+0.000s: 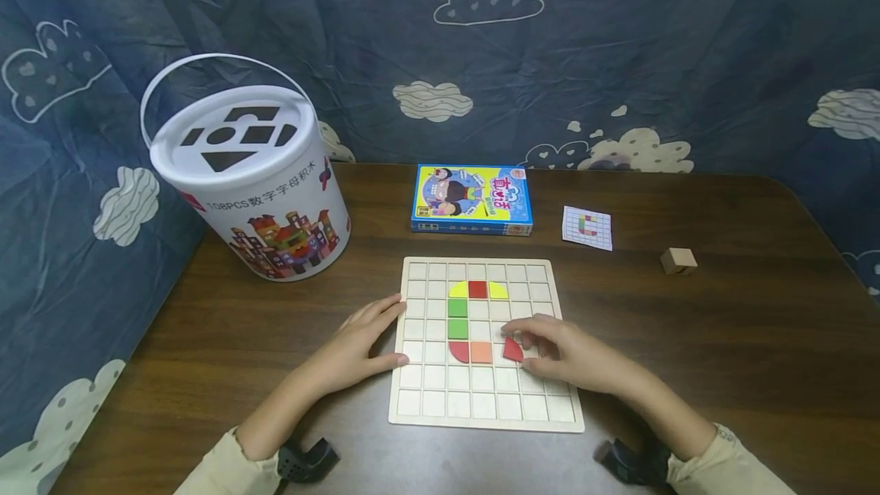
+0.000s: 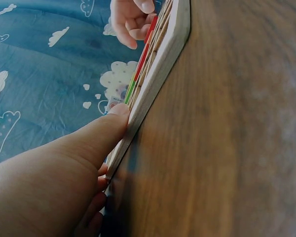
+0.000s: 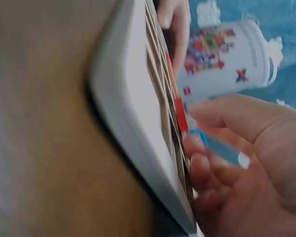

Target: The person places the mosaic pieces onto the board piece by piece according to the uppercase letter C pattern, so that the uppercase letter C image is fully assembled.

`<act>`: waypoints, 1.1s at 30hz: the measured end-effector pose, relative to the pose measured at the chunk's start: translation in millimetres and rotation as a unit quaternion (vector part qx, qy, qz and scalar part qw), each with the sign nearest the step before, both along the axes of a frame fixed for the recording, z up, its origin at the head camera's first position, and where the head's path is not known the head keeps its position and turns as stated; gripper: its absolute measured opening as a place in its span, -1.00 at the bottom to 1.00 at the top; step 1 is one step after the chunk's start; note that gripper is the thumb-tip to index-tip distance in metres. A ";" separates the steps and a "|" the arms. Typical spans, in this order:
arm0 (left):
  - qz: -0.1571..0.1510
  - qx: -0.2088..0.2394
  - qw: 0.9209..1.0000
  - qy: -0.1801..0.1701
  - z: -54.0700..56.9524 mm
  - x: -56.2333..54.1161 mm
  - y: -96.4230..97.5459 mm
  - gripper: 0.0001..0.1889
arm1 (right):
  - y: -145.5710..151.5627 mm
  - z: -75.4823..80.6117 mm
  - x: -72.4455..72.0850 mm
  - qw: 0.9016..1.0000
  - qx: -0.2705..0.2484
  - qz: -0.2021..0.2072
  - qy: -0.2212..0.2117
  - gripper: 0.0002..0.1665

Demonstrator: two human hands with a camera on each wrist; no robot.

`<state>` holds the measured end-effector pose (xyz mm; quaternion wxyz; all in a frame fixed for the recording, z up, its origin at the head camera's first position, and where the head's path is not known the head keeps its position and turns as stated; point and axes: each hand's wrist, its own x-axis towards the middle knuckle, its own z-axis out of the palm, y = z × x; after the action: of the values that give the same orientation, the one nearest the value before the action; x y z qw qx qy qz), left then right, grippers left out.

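Note:
On the pale wooden grid board [image 1: 509, 407] lie colored pieces: two yellow quarter rounds flank a red square [image 1: 477, 289], with two green squares [image 1: 457, 318] below the left one. Lower down, a red quarter round [image 1: 459, 351] sits beside an orange square [image 1: 481, 352]. A second red quarter round [image 1: 512, 350] lies askew to the right of it. My right hand [image 1: 560, 350] is over the board's right side, its thumb and fingertips spread loosely around that piece, thumb tip at its corner. Against the board's left edge my left hand [image 1: 357, 346] rests, thumb and fingertips touching the rim.
A small pattern card [image 1: 587, 228] lies behind the board, near a wooden cube [image 1: 679, 261] at the right. A blue and yellow box [image 1: 471, 201] lies at the back. At the left stands a white lidded bucket [image 1: 275, 228] with a handle. A cloud-patterned cloth [image 1: 584, 75] hangs behind.

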<state>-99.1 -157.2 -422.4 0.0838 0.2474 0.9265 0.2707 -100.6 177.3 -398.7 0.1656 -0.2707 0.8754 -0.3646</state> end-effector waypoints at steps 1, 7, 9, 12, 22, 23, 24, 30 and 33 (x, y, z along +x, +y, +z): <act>0.000 0.001 1.000 0.000 0.0 0.2 -0.1 -0.18 | 1.8 0.1 -2.5 1.000 -0.004 0.012 -0.010 -0.52; 0.004 0.001 1.000 -0.007 0.3 1.4 0.4 -0.18 | 1.7 -2.3 -7.7 1.000 0.001 0.025 -0.005 -0.65; 0.003 0.004 1.000 -0.005 0.7 1.7 0.6 -0.18 | -0.8 -3.3 -6.4 1.000 0.005 0.019 0.011 -0.67; 0.001 0.007 1.000 -0.002 0.7 1.9 0.4 -0.18 | -5.9 -4.1 -2.6 0.999 0.017 0.000 0.037 -0.70; 0.004 0.004 1.000 -0.006 0.0 1.6 0.0 -0.18 | -17.6 -3.1 7.7 0.984 0.075 -0.018 0.163 -0.79; 0.004 0.005 1.000 -0.005 -0.1 1.6 -0.1 -0.18 | -18.1 -2.6 8.0 0.982 0.079 -0.016 0.170 -0.79; 0.004 0.005 1.000 -0.005 -0.1 1.6 -0.1 -0.18 | -18.5 -2.5 8.2 0.981 0.084 -0.016 0.175 -0.79; 0.006 0.000 1.000 -0.008 0.2 0.4 0.2 -0.18 | -19.4 -1.1 7.8 0.977 0.097 -0.015 0.187 -0.76; 0.004 0.001 1.000 -0.005 0.5 0.1 -0.1 -0.18 | -18.8 -0.5 7.1 0.976 0.100 -0.009 0.191 -0.72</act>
<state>-99.0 -157.3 -422.0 0.0868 0.2426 0.9267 0.2736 -93.5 158.5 -399.2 0.0177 -0.3093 0.9254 -0.2183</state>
